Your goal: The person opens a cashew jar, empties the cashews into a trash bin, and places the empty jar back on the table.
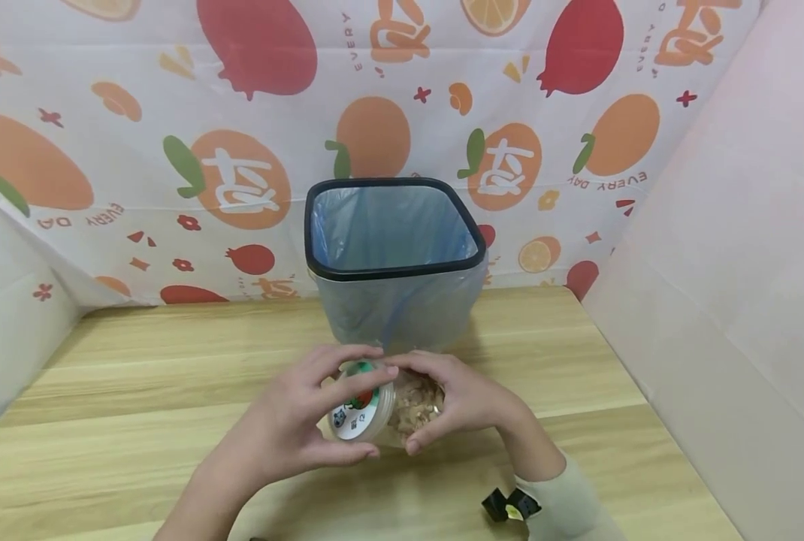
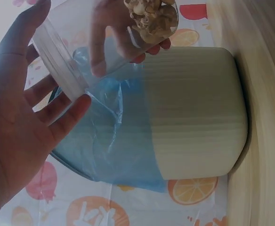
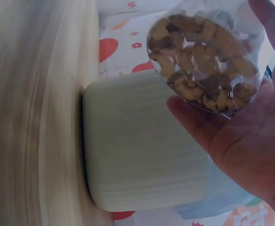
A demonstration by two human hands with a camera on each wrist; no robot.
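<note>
Head view, lower centre: left hand [image 1: 300, 421] curls round the lid [image 1: 353, 421], right hand [image 1: 468, 397] round the jar [image 1: 414, 406], best braced against twisting.

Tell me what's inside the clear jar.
Tan and brown nut-like pieces lie at its base end; any deeper in the heap are hidden behind the outer ones.

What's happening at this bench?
A person is holding a clear, round plastic jar of brown, irregular chunky pieces in both hands. The left hand grips the round, ridged lid with its printed label; the right hand holds the jar's other end. The lid is on. The jar is tipped sideways above the light wood-grain table, on the person's side of the translucent plastic bin with a black rim and blue liner bag.
</note>
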